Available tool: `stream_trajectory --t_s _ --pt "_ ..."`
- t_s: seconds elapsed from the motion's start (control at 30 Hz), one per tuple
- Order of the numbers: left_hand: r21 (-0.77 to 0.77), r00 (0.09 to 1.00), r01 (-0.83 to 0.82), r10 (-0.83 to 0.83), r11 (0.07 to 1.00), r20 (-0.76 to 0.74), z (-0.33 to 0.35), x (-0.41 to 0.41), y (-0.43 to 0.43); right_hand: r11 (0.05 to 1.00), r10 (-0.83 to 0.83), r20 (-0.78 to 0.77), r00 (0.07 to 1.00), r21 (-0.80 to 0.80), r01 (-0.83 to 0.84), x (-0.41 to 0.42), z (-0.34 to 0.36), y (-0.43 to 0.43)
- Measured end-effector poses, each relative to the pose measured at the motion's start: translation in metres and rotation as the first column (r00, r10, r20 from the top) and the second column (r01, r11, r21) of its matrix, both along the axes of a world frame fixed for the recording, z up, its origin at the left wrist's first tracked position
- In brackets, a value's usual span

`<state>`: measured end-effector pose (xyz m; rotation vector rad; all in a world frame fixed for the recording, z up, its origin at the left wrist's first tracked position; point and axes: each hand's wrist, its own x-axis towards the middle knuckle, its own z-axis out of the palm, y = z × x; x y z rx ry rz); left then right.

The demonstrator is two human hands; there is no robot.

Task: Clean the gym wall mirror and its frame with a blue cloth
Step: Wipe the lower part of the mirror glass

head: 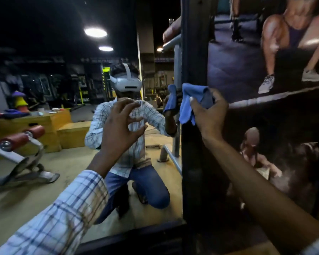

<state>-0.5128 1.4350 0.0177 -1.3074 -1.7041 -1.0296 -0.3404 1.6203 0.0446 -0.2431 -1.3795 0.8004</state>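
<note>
Beside mirror (70,162), black frame (193,162); right hand (209,115) grips cloth (188,102).

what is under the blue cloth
The mirror's dark frame; the right hand holds the blue cloth against it. The frame surface beneath the cloth is covered.

Your cloth (189,104) is blue, the frame (193,172) black. At 7 o'clock your sleeve (66,214) is white with blue-and-tan checks; at 9 o'clock, the boxes (44,123) are yellow.

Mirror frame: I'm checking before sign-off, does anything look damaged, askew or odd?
Nothing stands out. The right hand holds the blue cloth on the dark frame; the mirror shows no cracks or spills.
</note>
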Motion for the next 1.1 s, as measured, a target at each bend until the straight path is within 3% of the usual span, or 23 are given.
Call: stream_trajectory --t_s 0.23,0.4,0.73,0.87,1.1 --pt "-0.093 0.987 -0.15 0.143 0.984 -0.075 -0.005 -0.005 -0.009 0.971 -0.138 0.109 0.984 0.212 0.113 -0.015 0.016 0.023" --pt "-0.093 0.966 -0.24 0.227 0.966 -0.125 0.002 -0.016 -0.018 0.971 -0.153 0.137 0.979 0.204 0.124 -0.03 0.028 0.026" --pt "-0.128 0.927 -0.311 0.271 0.942 -0.259 -0.005 -0.035 -0.027 0.949 -0.113 0.246 0.963 0.313 0.032 -0.079 -0.015 0.008" --pt "-0.097 0.928 -0.317 0.287 0.944 -0.236 -0.017 -0.044 -0.037 0.928 -0.121 0.225 0.967 0.372 0.029 -0.075 -0.021 0.015" --pt "-0.097 0.927 -0.338 0.313 0.936 -0.206 -0.034 -0.046 -0.045 0.945 -0.088 0.207 0.974 0.328 0.016 -0.077 -0.029 0.013"
